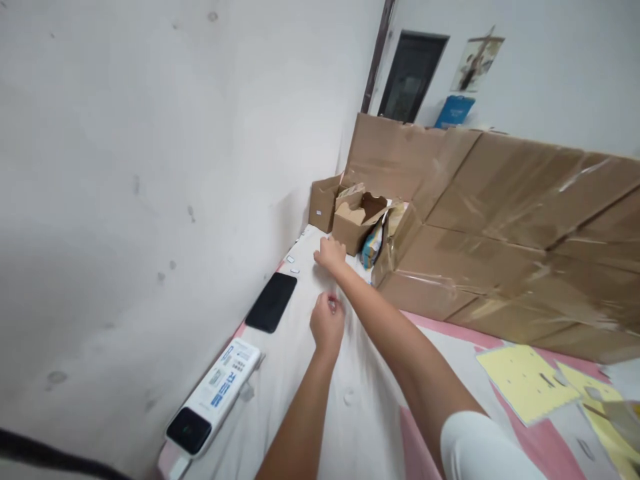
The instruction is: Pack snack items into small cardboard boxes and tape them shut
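Note:
My left hand [328,324] is low over the white cloth of the table [295,373], thumb and fingers curled together in a pinch. Whatever it may hold is too small to make out. Farther ahead, my right hand [332,255] stretches to the front of an open cardboard box [350,228]. Its fingers are bent and closed, and their tips are hidden, so any held thing is unclear. Small white tags [291,259] lie left of the right hand. Left of my left hand, a black phone-like slab [273,302] lies flat by the wall.
A long white device with a dark screen [215,393] lies along the wall [150,200]. Another carton [323,203] and a blue-and-yellow packet [373,245] stand at the back. Taped cardboard boxes [490,233] form a barrier on the right, with yellow sheets [525,380] before them.

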Demonstrator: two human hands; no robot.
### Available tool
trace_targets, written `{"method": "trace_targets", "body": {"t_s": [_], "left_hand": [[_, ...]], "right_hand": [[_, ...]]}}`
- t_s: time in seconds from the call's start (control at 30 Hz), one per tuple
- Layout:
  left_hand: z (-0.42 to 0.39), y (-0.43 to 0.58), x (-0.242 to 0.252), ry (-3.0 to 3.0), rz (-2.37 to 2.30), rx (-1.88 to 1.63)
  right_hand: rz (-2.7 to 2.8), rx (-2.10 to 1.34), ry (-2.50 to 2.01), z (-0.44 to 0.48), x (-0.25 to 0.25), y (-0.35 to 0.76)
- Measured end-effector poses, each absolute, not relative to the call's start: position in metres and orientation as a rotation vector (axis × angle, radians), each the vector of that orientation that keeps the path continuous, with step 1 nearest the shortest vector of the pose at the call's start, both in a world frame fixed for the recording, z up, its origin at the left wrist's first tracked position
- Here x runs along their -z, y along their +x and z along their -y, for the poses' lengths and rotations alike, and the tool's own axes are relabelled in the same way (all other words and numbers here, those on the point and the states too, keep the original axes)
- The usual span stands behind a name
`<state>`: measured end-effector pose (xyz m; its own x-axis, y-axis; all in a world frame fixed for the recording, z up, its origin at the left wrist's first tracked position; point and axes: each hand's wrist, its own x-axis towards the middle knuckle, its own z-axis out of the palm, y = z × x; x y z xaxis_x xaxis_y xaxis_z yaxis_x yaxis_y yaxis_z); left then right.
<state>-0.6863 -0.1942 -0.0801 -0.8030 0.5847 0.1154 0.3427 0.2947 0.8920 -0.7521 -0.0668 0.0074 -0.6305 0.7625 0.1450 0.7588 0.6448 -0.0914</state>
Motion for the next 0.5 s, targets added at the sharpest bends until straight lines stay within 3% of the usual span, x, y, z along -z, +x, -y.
{"method": "trace_targets", "body": {"t_s": [0.17, 0.5], "left_hand": [[0.194, -0.685, 0.078, 0.786, -2.322, -1.541], [0.193, -0.683, 0.081, 0.779, -2.361, -1.594]], "right_hand": [[2.553, 0.079, -1.311, 0.066, 0.015, -0.726], [2.154, -0.323, -1.573, 0.003, -0.071, -0.718]]}}
